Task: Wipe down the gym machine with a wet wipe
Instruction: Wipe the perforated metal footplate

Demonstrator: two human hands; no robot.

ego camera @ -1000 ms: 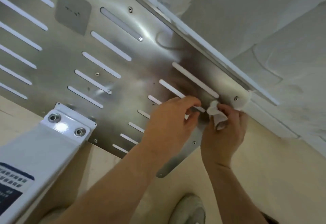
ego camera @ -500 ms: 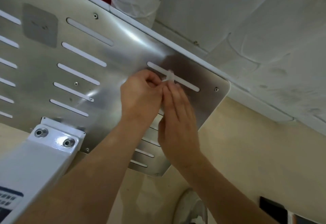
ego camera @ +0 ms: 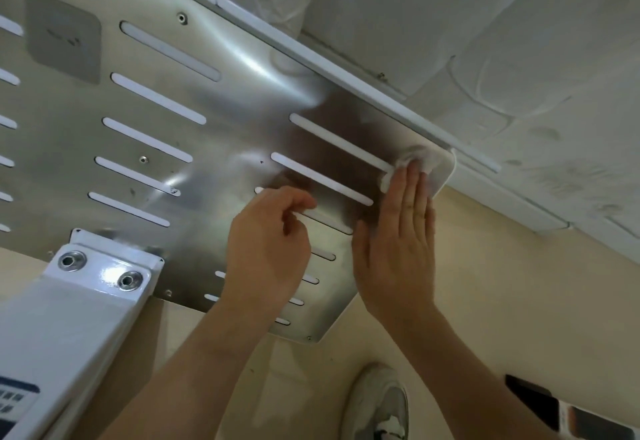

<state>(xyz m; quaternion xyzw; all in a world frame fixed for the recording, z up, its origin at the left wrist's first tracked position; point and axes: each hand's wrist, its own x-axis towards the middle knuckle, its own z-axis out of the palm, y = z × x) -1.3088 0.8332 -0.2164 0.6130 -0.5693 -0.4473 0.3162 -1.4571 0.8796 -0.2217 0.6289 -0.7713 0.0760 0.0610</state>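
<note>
Wipe: I am seeing the wet wipe (ego camera: 417, 161) bunched small and lying on the rounded far-right corner of the slotted metal plate (ego camera: 242, 117), just inside its edge.
Right hand: my right hand (ego camera: 398, 249) is lying flat against the plate with its fingers straight and together. Only its fingertips (ego camera: 410, 180) are pressing on the wipe, and nothing is curling round it.
Left hand: my left hand (ego camera: 270, 249) is hovering beside the right one, lower and to the left. Its fingers are loosely curled and, as far as I can tell, gripping nothing.
Nearer hand: the right one is doing the work; the left is sitting well apart from the wipe.
Long axis: the top slot (ego camera: 339, 141) is running diagonally from upper left down to lower right and ending right at the wipe, with the other slots lying parallel.
Where the surface lies: almost all of the plate is stretching left and downward from the fingertips; past the wipe only the edge remains.
My judgement: I am expecting the next stroke to pull back leftward along that diagonal, with steady pressure so the wipe is not snagging in a slot.
</note>
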